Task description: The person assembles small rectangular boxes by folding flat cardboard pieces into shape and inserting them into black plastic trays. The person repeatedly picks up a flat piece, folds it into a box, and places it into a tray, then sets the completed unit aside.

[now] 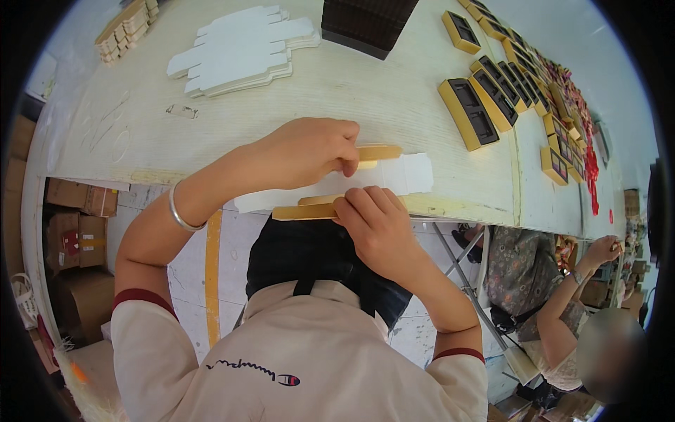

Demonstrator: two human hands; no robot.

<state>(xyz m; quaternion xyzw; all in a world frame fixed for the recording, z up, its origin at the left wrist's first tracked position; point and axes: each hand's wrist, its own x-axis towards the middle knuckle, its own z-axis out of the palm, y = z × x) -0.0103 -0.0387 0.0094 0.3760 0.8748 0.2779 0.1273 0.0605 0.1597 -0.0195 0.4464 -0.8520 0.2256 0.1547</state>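
At the near table edge lies an unfolded cardboard box blank [415, 172], white inside, with gold flaps standing along its far and near sides. My left hand [309, 148] reaches over it, fingers bent and pinching the far gold flap [380, 151]. The palm and part of the blank beneath are hidden from view. Nearer to me, my right hand [376, 221] is closed, its curled fingers gripping the near gold flap [302, 211], which overhangs the table edge a little.
A stack of flat white box blanks [242, 49] lies at the back left, beside a dark brown box [365, 24]. Several gold boxes with black inserts [471, 112] stand at the right. Wooden-coloured pieces [126, 32] are far left. Another person's hand [601, 250] is at right.
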